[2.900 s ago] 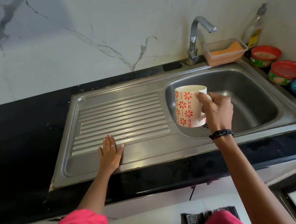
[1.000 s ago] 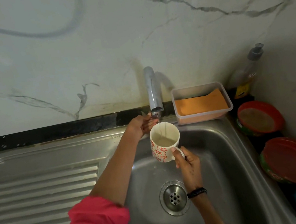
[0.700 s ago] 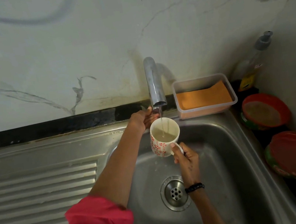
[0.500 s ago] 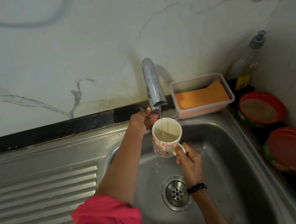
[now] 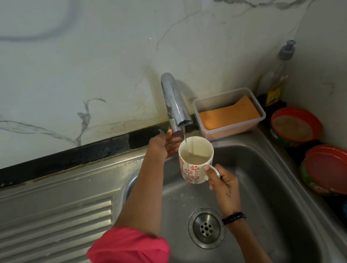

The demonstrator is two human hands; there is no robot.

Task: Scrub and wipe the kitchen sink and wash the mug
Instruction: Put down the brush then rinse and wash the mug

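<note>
Water has risen in the mug (image 5: 196,159); my right hand (image 5: 224,185) grips its handle mid-frame, my left hand (image 5: 163,145) curled on the tap (image 5: 174,101) lever just behind.

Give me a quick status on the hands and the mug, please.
Right hand holds mug by its handle under running tap. Left hand at tap's base. Mug part full, over sink. Nothing in the way.

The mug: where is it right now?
Head view, centre: the mug is held by the right hand over the sink basin, directly under the running tap.
</note>
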